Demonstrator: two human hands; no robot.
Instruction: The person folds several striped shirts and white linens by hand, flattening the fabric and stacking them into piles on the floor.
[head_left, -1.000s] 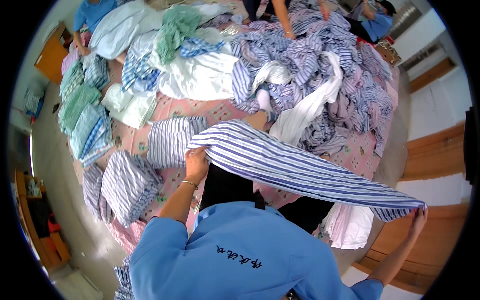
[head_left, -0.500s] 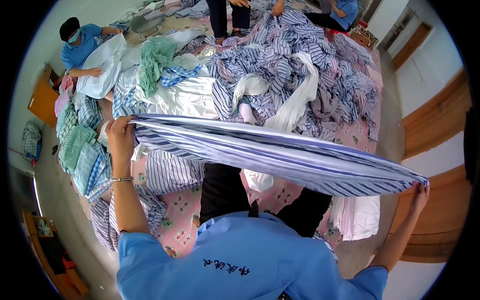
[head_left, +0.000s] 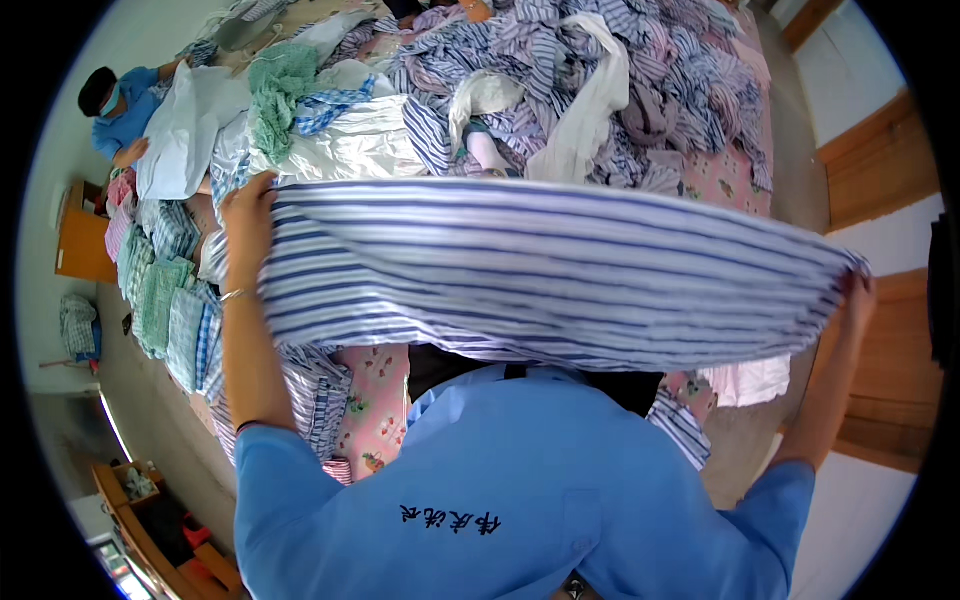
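Note:
A blue-and-white striped cloth (head_left: 560, 275), perhaps a sheet or cover, is stretched wide across in front of my chest. My left hand (head_left: 249, 215) is closed on its upper left corner. At the far right end, my right hand (head_left: 856, 292) grips the bunched edge, slightly lower than the left. Between the two hands the cloth hangs spread, its lower edge covering most of my lap. Both arms reach out to the sides. Whether the cloth is folded double cannot be made out.
A large heap of striped cloths (head_left: 660, 95) lies ahead on a pink flowered sheet (head_left: 375, 400). Folded piles (head_left: 165, 300) stand at the left. A masked co-worker (head_left: 125, 115) handles white cloth (head_left: 185, 135) there. Wooden doors (head_left: 880, 160) line the right wall.
The striped cloth has gone from a narrow gathered band to a broad spread sheet. Both my hands have risen, still gripping its ends. The view has tipped down.

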